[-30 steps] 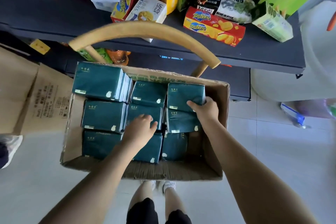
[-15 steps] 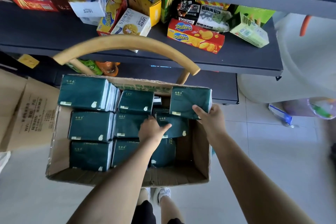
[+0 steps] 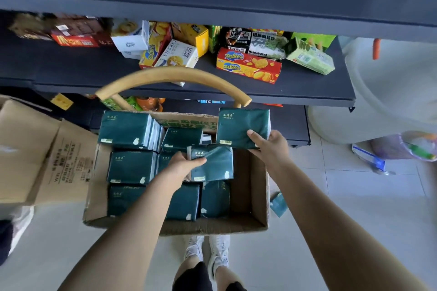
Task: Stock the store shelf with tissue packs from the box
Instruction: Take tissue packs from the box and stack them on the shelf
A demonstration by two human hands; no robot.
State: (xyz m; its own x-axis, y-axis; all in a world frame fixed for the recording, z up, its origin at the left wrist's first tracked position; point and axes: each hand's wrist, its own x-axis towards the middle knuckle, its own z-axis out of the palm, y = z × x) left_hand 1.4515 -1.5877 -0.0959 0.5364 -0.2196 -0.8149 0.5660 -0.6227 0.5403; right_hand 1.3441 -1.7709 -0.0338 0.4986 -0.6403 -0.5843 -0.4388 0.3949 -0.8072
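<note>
Two hands are at work, each with one pack. Left hand (image 3: 182,165) grips a dark green plastic-wrapped tissue pack (image 3: 215,165) by its left end, thumb on top and fingers curled beneath, holding it tilted over the middle of the open brown cardboard box (image 3: 257,196). Right hand (image 3: 269,146) pinches a second green tissue pack (image 3: 238,125) at its lower right corner, raised over the box's far right corner. Seven more green packs (image 3: 132,168) show inside the box, filling its left and centre.

Half a second ago the left hand was only reaching down onto its pack, and the right hand's pack sat lower, close to the rim; both packs are higher now.

Behind the box arches one curved wooden chair back (image 3: 172,78). Beyond it, the dark grey store shelf (image 3: 307,87) in the upper frame carries assorted snack cartons, among them one long red biscuit box (image 3: 248,66). One more cardboard box (image 3: 35,149), flaps open, stands at the left edge.
</note>
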